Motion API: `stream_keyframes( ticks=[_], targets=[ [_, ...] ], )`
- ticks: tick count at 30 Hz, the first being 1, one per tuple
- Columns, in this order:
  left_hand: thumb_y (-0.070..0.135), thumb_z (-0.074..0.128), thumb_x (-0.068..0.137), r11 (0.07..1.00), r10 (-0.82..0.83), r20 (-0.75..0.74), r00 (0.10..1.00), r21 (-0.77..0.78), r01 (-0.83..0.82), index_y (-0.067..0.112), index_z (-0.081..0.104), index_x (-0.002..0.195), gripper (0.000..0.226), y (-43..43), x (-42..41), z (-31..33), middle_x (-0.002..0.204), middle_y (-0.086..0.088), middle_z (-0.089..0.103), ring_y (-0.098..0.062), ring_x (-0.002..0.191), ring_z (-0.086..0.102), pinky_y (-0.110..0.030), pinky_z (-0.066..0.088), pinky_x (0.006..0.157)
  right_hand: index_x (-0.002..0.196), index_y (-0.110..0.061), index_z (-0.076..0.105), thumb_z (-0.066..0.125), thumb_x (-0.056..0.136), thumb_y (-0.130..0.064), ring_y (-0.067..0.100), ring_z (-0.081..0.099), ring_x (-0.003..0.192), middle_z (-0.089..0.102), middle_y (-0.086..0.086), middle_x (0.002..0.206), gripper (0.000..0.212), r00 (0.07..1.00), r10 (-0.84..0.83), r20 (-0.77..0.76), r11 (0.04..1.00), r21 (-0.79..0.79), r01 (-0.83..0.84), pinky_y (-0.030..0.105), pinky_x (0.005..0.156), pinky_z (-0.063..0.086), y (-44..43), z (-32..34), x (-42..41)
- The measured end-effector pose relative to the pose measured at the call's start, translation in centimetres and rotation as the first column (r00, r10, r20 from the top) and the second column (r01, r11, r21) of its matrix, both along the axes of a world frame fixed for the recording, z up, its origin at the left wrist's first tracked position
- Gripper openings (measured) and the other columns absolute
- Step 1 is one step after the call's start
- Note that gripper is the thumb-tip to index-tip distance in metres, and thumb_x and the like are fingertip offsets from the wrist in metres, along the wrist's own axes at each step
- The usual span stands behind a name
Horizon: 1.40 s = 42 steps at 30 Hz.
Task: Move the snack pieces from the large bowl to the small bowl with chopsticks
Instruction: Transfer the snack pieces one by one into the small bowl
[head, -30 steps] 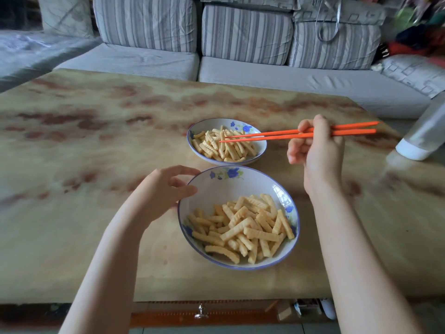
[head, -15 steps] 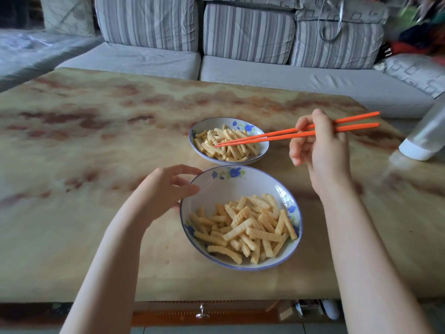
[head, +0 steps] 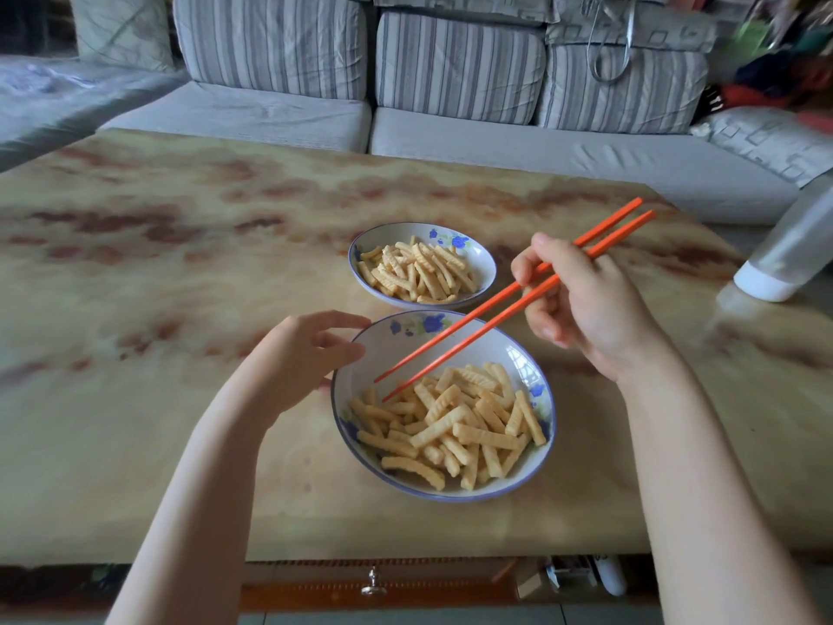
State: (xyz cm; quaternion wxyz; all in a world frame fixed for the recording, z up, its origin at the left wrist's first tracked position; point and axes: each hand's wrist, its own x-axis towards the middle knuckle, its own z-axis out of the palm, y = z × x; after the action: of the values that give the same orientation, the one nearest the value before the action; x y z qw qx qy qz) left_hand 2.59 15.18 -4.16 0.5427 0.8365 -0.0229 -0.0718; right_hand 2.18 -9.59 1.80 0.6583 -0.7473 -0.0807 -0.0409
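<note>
The large bowl (head: 383, 354), white with blue flowers, sits near me and holds a heap of ridged yellow snack pieces (head: 455, 426). Just behind it stands the small bowl (head: 482, 259), filled with more snack pieces (head: 419, 272). My right hand (head: 586, 304) grips a pair of orange chopsticks (head: 473, 327). Their tips are slightly apart and empty, at the left edge of the heap in the large bowl. My left hand (head: 297, 358) rests with curled fingers against the large bowl's left rim.
Both bowls stand on a marbled tan table (head: 180, 309). A white and clear bottle (head: 789, 259) stands at the table's right edge. A striped grey sofa (head: 450, 83) runs behind the table. A drawer knob (head: 373, 584) shows below the front edge.
My right hand has swung the chopsticks from above the small bowl down and back toward me, so their tips now point into the large bowl. My left hand has stayed at the rim.
</note>
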Motion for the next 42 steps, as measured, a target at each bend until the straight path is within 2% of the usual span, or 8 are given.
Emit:
stream_keyframes(
  ticks=[8, 11, 16, 21, 28, 33, 37, 42],
  targets=[
    [0.012, 0.064, 0.087, 1.000, -0.009, 0.005, 1.000, 0.013, 0.009, 0.033, 0.068, 0.104, 0.027, 0.1, 0.1, 0.0, 0.084, -0.001, 0.074, -0.016, 0.075, 0.067, -0.018, 0.051, 0.056, 0.066, -0.010, 0.052, 0.034, 0.103, -0.023, 0.015, 0.033, 0.031, 0.039, 0.002, 0.036, 0.043, 0.996, 0.081, -0.044, 0.997, -0.001, -0.081, 0.016, 0.034, 0.026, 1.2, -0.5, 0.3],
    [0.013, 0.064, 0.087, 1.000, -0.012, 0.002, 1.000, 0.011, 0.012, 0.034, 0.068, 0.103, 0.026, 0.2, 0.1, -0.1, 0.083, 0.000, 0.074, -0.017, 0.076, 0.067, -0.021, 0.049, 0.058, 0.064, -0.011, 0.051, 0.035, 0.102, -0.025, 0.016, 0.033, 0.031, 0.039, 0.002, 0.037, 0.043, 0.998, 0.052, -0.039, 0.999, 0.006, -0.052, 0.017, 0.033, 0.026, 1.0, -0.6, 0.3],
    [0.013, 0.064, 0.087, 1.000, -0.014, 0.003, 1.000, 0.009, 0.014, 0.034, 0.068, 0.103, 0.026, 0.2, 0.2, -0.1, 0.082, 0.001, 0.073, -0.012, 0.072, 0.064, -0.014, 0.046, 0.052, 0.064, -0.010, 0.049, 0.034, 0.102, -0.024, 0.014, 0.032, 0.029, 0.037, 0.003, 0.035, 0.043, 1.000, 0.003, -0.026, 1.000, 0.022, -0.002, 0.016, 0.033, 0.024, 0.2, -0.3, 0.2],
    [0.014, 0.064, 0.087, 1.000, -0.018, 0.011, 1.000, 0.019, 0.018, 0.035, 0.068, 0.103, 0.027, 0.2, 0.1, -0.1, 0.086, -0.001, 0.075, -0.018, 0.081, 0.068, -0.019, 0.050, 0.058, 0.066, -0.010, 0.047, 0.030, 0.103, -0.023, 0.014, 0.030, 0.027, 0.037, 0.003, 0.033, 0.043, 0.999, -0.039, -0.006, 0.997, 0.073, 0.039, 0.017, 0.034, 0.022, -0.6, -0.1, 0.2],
    [0.012, 0.064, 0.087, 1.000, -0.014, 0.009, 1.000, 0.005, 0.014, 0.037, 0.067, 0.098, 0.027, 0.1, 0.1, -0.1, 0.085, -0.002, 0.074, -0.016, 0.076, 0.066, -0.020, 0.049, 0.058, 0.064, -0.013, 0.049, 0.033, 0.102, -0.020, 0.017, 0.035, 0.030, 0.046, -0.001, 0.042, 0.042, 0.962, -0.265, 0.064, 0.930, 0.279, 0.237, 0.022, 0.038, 0.024, -0.9, -0.5, 1.2],
    [0.012, 0.064, 0.087, 1.000, -0.014, 0.008, 1.000, -0.002, 0.014, 0.037, 0.067, 0.099, 0.028, 0.1, 0.1, 0.0, 0.086, -0.004, 0.074, -0.013, 0.072, 0.065, -0.015, 0.048, 0.053, 0.065, -0.013, 0.049, 0.035, 0.101, -0.021, 0.017, 0.038, 0.031, 0.046, -0.001, 0.038, 0.040, 0.903, -0.425, 0.060, 0.864, 0.324, 0.385, 0.022, 0.038, 0.028, -0.7, -1.2, 1.8],
    [0.012, 0.064, 0.087, 1.000, -0.017, 0.014, 1.000, 0.009, 0.017, 0.041, 0.066, 0.093, 0.030, 0.1, 0.0, 0.0, 0.085, -0.003, 0.074, -0.014, 0.074, 0.065, -0.017, 0.047, 0.055, 0.067, -0.012, 0.049, 0.034, 0.101, -0.020, 0.017, 0.039, 0.031, 0.045, 0.000, 0.036, 0.038, 0.878, -0.475, 0.063, 0.837, 0.339, 0.429, 0.023, 0.037, 0.028, 0.0, -1.5, 2.2],
    [0.013, 0.063, 0.088, 1.000, -0.022, 0.018, 1.000, 0.018, 0.022, 0.039, 0.066, 0.098, 0.028, 0.1, 0.1, 0.0, 0.085, -0.002, 0.074, -0.017, 0.079, 0.066, -0.021, 0.049, 0.059, 0.068, -0.012, 0.049, 0.034, 0.102, -0.020, 0.017, 0.041, 0.032, 0.048, 0.001, 0.037, 0.038, 0.874, -0.480, 0.070, 0.837, 0.334, 0.433, 0.021, 0.037, 0.031, 1.0, -2.1, 2.7]
  ],
)
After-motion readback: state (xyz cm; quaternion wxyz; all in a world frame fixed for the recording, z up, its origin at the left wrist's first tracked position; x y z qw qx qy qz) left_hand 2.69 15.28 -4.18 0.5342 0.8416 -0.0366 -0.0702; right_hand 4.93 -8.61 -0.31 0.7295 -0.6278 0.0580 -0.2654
